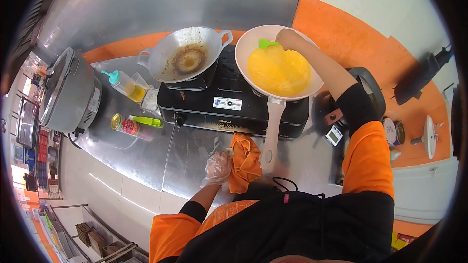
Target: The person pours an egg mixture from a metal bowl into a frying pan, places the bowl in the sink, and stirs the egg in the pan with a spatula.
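So R hand [288, 40] grips lime-green spatula [266, 44], flat yellow egg layer [279, 72] lies bodyward; clear-gloved L hand [218, 167], can't tell grip tbh.

Through one wide, round-edged view worn on the head, we look forward and steeply down past the black apron [302, 226], near enough that left hand [218, 166] and right hand [288, 40] lie within arm's reach, the stove [229, 91] around mid-frame and the metal wall [175, 0] beyond.
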Motion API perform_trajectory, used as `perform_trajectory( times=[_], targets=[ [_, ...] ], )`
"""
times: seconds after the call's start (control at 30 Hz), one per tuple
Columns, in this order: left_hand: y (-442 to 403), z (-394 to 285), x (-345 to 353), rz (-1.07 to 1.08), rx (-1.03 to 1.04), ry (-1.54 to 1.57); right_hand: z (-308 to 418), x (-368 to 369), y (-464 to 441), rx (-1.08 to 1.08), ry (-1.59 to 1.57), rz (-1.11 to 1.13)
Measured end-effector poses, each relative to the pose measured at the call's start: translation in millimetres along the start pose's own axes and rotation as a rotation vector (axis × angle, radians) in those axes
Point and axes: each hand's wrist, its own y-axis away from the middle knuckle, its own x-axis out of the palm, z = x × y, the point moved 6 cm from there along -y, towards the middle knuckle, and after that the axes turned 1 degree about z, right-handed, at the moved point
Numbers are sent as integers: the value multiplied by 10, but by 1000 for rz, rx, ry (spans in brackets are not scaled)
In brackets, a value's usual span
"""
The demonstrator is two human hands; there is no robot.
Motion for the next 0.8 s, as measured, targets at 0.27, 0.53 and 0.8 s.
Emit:
perform_trajectory(
  times=[0.27,0.53,0.8],
  targets=[
    [14,32,57,-6,15,-23,-810,518,119,426,-372,-283],
    [-6,19,25,-15,21,-6,-942,499,654,346,-115,-173],
    [-12,30,50,21,18,-67,-959,367,1102,201,138,162]
  ],
)
